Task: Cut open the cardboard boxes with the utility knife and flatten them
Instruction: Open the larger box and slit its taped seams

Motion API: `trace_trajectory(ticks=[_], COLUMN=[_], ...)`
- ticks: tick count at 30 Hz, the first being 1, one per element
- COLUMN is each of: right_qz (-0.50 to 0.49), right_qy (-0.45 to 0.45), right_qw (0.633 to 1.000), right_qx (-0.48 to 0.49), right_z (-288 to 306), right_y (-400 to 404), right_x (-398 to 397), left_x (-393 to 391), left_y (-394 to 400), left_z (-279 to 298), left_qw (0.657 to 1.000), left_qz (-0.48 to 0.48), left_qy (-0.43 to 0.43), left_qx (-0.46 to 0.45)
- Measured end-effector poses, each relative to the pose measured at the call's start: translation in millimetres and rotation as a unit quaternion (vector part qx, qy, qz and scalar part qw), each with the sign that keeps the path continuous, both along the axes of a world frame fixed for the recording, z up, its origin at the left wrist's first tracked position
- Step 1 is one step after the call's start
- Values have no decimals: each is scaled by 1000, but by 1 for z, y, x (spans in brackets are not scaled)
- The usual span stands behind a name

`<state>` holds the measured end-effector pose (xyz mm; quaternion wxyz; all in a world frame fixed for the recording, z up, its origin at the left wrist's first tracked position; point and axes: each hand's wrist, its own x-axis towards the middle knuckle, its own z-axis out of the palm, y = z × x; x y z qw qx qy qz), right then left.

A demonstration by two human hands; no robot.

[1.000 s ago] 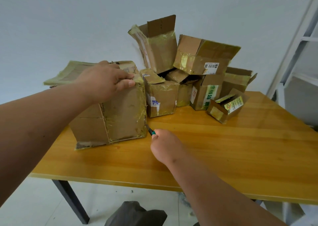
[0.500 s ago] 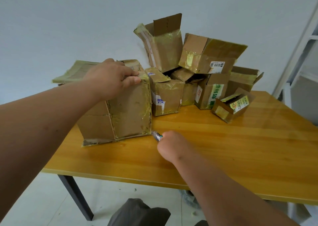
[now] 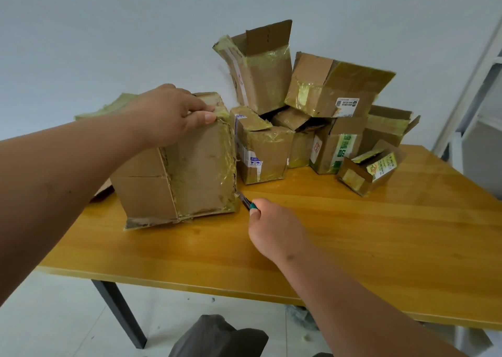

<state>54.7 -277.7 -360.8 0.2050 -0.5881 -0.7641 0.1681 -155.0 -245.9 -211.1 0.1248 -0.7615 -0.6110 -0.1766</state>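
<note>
A large taped cardboard box [image 3: 187, 177] stands on the left part of the wooden table [image 3: 380, 234]. My left hand [image 3: 171, 112] presses down on its top near corner, thumb on the front face. My right hand [image 3: 274, 231] grips a utility knife [image 3: 245, 201] with a teal body. Its blade tip touches the bottom of the box's right vertical edge, where the yellowish tape is split. Most of the knife's handle is hidden in my fist.
A heap of several opened, taped boxes [image 3: 320, 112] fills the back of the table, with a small one [image 3: 369, 170] at its right. Flattened cardboard [image 3: 108, 109] lies behind the large box. A white shelf frame [image 3: 478, 106] stands at right. A dark bag [image 3: 217, 337] sits on the floor.
The knife stays low at the box's right edge, near its bottom corner. My left hand keeps its hold on the top. The camera has shifted slightly.
</note>
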Motion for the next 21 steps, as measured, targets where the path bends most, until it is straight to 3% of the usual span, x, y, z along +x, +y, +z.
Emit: trace_trajectory(ticks=[8, 13, 21], right_qz=[-4, -17, -29], right_qy=[82, 54, 26], right_qw=[994, 998, 999], right_qx=[70, 15, -32], right_z=[21, 15, 1], right_y=[9, 17, 27], right_x=[-2, -8, -5], left_x=[-8, 1, 16], left_y=[17, 29, 38], left_z=[43, 27, 4], left_qw=[996, 998, 997], left_qz=[56, 64, 45], left_qy=[-50, -4, 55], left_qx=[40, -10, 43])
